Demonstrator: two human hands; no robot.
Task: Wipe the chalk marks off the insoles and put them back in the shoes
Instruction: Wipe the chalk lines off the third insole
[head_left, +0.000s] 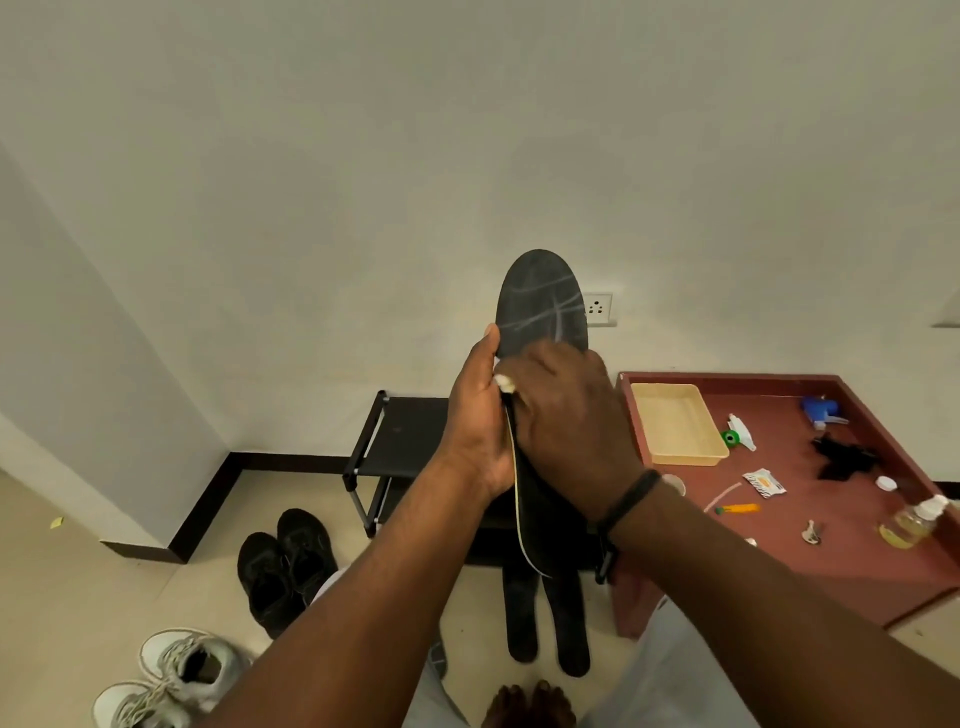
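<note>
A black insole (540, 301) with white chalk streaks on its toe end stands upright in front of me. My left hand (475, 421) grips its left edge around the middle. My right hand (563, 421) lies over the face of the insole and presses a small white wipe (505, 383) against it; only a corner of the wipe shows. Two more black insoles (550, 618) lie flat on the floor below. A pair of black shoes (283, 566) sits on the floor at the left, and a pair of white sneakers (171, 675) lies nearer the bottom left.
A low black shoe rack (400, 436) stands against the wall behind my hands. To the right, a red tray table (810, 545) carries a beige basket (678, 423), a blue spray bottle (821, 410), a black cloth (844, 457), a wipe packet (763, 482) and small bottles.
</note>
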